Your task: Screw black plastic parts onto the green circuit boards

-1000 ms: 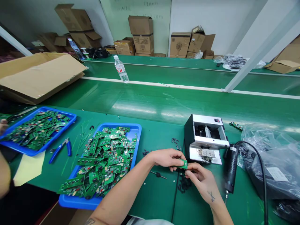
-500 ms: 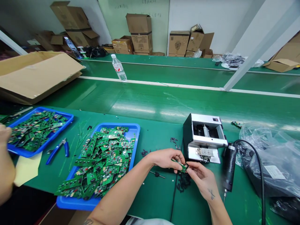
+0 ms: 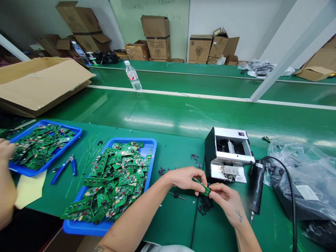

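Note:
A small green circuit board (image 3: 206,191) is pinched between the thumb and fingers of my left hand (image 3: 190,179), just in front of the screw feeder. My right hand (image 3: 225,196) closes its thumb and fingertips at the board's right end; whether a small part is also between them is hidden. Below the board lies a heap of small black plastic parts (image 3: 205,205). The silver-and-black screw feeder (image 3: 231,158) stands behind my hands. To the right of my right hand is a black electric screwdriver (image 3: 256,187) with a cable.
A blue tray (image 3: 153,154) piled with circuit boards lies left of my forearm, and another blue tray (image 3: 78,131) farther left. Blue-handled cutters (image 3: 63,169) rest between them. Another person's hand (image 3: 5,150) is at far left. Plastic bags (image 3: 296,175) lie right; a water bottle (image 3: 133,77) stands behind.
The right end of the circuit board now shows more, turned flatter towards me. My right hand has shifted slightly right and down. The dark bit at its fingertips no longer shows.

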`<state>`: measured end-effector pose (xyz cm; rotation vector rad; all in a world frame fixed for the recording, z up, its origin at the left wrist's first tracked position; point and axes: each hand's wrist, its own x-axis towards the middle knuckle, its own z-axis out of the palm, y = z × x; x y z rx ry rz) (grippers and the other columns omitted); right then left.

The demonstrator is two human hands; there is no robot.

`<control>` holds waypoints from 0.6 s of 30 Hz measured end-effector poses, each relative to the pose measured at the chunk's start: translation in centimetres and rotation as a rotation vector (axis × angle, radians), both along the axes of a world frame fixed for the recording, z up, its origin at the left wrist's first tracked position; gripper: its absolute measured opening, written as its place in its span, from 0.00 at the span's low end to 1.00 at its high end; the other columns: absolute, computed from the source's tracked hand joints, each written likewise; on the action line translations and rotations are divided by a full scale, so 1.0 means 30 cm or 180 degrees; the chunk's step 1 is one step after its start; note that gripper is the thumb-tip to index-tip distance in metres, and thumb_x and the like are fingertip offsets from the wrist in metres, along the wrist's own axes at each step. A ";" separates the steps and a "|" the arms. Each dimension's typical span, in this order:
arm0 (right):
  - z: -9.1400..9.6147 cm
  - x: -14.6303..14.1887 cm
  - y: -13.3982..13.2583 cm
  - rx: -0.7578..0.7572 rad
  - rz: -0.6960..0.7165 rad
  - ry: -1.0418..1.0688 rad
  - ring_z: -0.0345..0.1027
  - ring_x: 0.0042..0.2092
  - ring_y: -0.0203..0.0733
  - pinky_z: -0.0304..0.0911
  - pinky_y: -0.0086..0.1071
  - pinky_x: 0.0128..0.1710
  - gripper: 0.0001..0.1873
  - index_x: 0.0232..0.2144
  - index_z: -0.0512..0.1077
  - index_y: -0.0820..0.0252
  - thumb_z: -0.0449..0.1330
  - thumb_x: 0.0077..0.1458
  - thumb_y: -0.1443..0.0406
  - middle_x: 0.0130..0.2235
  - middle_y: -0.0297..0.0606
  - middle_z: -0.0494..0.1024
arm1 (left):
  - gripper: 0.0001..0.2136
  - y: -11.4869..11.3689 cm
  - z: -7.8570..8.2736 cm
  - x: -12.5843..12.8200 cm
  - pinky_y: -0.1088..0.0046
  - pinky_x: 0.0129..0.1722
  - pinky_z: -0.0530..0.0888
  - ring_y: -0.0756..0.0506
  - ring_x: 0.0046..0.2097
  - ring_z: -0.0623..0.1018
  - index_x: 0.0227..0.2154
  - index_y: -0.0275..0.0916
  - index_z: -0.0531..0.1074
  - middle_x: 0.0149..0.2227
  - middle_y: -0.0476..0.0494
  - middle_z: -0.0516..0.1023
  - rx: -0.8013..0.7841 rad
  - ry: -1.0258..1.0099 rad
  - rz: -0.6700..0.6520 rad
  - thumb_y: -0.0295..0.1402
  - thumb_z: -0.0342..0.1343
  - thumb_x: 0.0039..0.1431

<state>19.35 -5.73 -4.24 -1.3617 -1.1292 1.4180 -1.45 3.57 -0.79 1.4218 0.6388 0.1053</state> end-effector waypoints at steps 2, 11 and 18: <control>-0.002 0.003 0.005 0.0014 0.0039 -0.0008 0.72 0.30 0.41 0.70 0.31 0.30 0.13 0.28 0.79 0.61 0.69 0.43 0.57 0.33 0.42 0.78 | 0.13 0.000 -0.003 0.000 0.75 0.35 0.70 0.50 0.32 0.76 0.36 0.37 0.72 0.29 0.48 0.76 0.0012 -0.0008 0.0033 0.41 0.62 0.53; -0.002 -0.004 0.000 0.0022 -0.0104 -0.0056 0.73 0.32 0.42 0.72 0.32 0.32 0.15 0.29 0.79 0.59 0.69 0.43 0.55 0.35 0.43 0.79 | 0.12 -0.001 0.006 0.011 0.75 0.33 0.69 0.52 0.30 0.75 0.38 0.37 0.71 0.34 0.47 0.75 -0.0045 -0.0140 0.0150 0.38 0.61 0.54; 0.025 -0.036 -0.004 -0.0040 -0.0324 -0.0167 0.75 0.32 0.43 0.72 0.32 0.35 0.16 0.30 0.78 0.60 0.67 0.45 0.53 0.33 0.42 0.80 | 0.10 -0.021 0.031 0.020 0.77 0.31 0.68 0.52 0.29 0.74 0.38 0.37 0.73 0.34 0.47 0.76 0.0362 0.0028 0.0369 0.36 0.58 0.55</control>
